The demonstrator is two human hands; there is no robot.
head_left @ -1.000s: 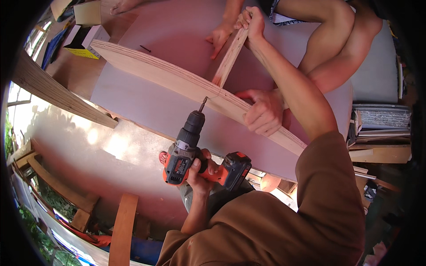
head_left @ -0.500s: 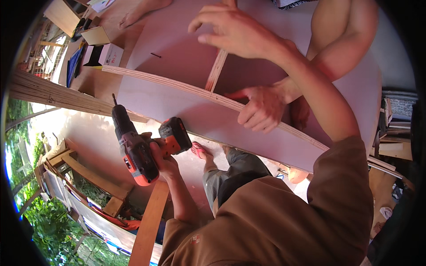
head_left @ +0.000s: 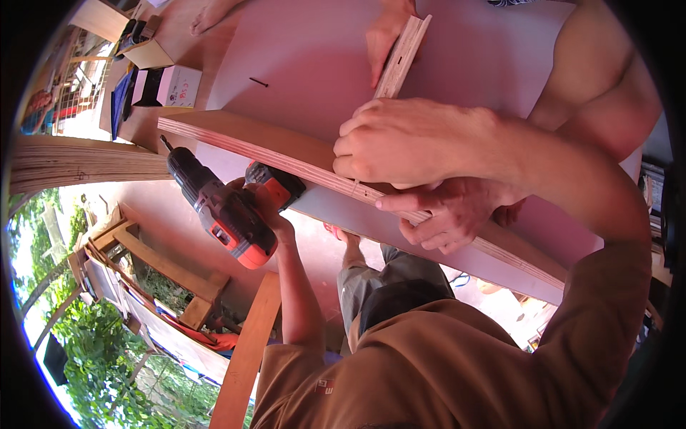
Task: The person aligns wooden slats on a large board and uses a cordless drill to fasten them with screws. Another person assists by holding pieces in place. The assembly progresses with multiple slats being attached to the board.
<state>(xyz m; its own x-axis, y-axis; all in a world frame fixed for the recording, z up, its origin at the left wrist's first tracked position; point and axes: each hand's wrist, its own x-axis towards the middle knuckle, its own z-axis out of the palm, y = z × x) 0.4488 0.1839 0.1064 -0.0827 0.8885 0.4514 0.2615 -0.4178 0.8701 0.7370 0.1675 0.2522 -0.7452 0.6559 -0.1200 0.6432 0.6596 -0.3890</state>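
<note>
My left hand (head_left: 266,207) is wrapped around the handle of a black and orange cordless drill (head_left: 227,214), whose bit points up and left. My right hand (head_left: 407,139) is closed, fingers curled, at the edge of a long plywood strip (head_left: 271,151). Whatever its fingers pinch is hidden. Beyond it rises a short plywood crosspiece (head_left: 404,61), its lower end covered by my hand. Another person's hand (head_left: 457,211) grips the strip just below mine, and another hand (head_left: 386,32) holds the crosspiece's far end.
Under the strip lies a wide pale panel (head_left: 307,71), with a dark screw (head_left: 258,82) on it. An open white box (head_left: 177,87) stands at the upper left. Stacked plywood sheets (head_left: 78,161) jut in at left, and a wooden plank (head_left: 246,350) leans near my left arm.
My right hand has come down to the strip's edge. The strip has tipped, showing more of its inner face, and the crosspiece's far end has come into view. The drill has shifted slightly.
</note>
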